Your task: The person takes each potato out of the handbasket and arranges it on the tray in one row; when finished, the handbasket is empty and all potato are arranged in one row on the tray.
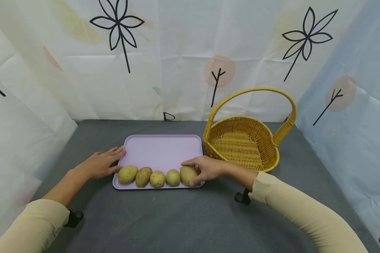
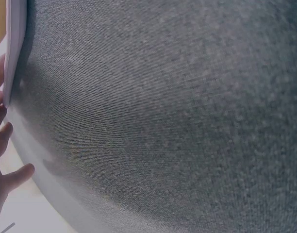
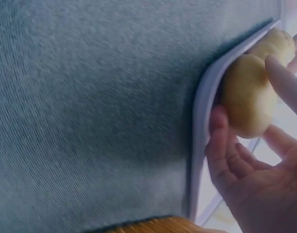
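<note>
Several potatoes (image 1: 157, 179) lie in a row along the near edge of a lilac tray (image 1: 164, 147). My right hand (image 1: 209, 168) grips the rightmost potato (image 1: 187, 175), thumb on the near side and fingers over the far side. In the right wrist view that potato (image 3: 248, 97) sits between thumb and fingers, close to the tray's rim (image 3: 202, 107). My left hand (image 1: 102, 163) rests at the tray's left edge with fingers extended, its thumb right by the leftmost potato (image 1: 127, 174). Only its fingertips show in the left wrist view.
A yellow wicker basket (image 1: 273, 161) with a tall arched handle stands just right of the tray. Dark grey cloth (image 1: 164, 221) covers the table. Patterned white curtains (image 1: 183, 80) hang behind and at both sides.
</note>
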### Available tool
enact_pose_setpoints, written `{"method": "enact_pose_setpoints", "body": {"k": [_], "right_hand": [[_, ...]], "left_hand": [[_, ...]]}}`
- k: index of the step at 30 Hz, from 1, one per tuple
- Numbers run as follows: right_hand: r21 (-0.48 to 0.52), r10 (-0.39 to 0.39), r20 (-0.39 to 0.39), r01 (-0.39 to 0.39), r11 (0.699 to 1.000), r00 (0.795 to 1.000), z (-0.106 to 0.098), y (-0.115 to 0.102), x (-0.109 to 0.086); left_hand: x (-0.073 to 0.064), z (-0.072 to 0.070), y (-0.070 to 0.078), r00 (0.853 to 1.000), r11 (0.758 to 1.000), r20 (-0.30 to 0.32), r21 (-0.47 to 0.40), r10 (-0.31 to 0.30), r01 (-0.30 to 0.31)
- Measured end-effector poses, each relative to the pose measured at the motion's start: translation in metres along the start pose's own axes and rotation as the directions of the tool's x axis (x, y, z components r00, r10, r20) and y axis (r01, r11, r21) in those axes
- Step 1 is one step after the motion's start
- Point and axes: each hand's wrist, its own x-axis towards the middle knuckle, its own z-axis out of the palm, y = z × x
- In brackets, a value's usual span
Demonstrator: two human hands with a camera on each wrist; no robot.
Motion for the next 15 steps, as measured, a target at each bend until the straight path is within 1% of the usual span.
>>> {"method": "enact_pose_setpoints", "body": {"k": [3, 8, 12, 15], "right_hand": [[-0.028, 0.012, 0.007, -0.012, 1.0, 1.0, -0.006, -0.004, -0.005], [0.01, 0.052, -0.001, -0.052, 0.999, 0.999, -0.022, -0.008, -0.019], [0.023, 0.047, -0.006, -0.046, 0.999, 0.999, -0.039, -0.018, -0.038], [0.012, 0.051, -0.013, -0.051, 0.999, 0.999, -0.052, -0.024, -0.055]], "left_hand": [[0.0, 0.0, 0.001, 1.0, 1.0, 0.002, 0.002, -0.002, 0.002], [0.002, -0.002, 0.002, 1.0, 0.999, -0.007, 0.032, -0.001, 0.002], [0.003, -0.004, 0.002, 1.0, 0.999, -0.001, 0.041, -0.01, 0.01], [0.005, -0.007, 0.002, 1.0, 0.999, 0.018, 0.041, -0.023, 0.022]]}}
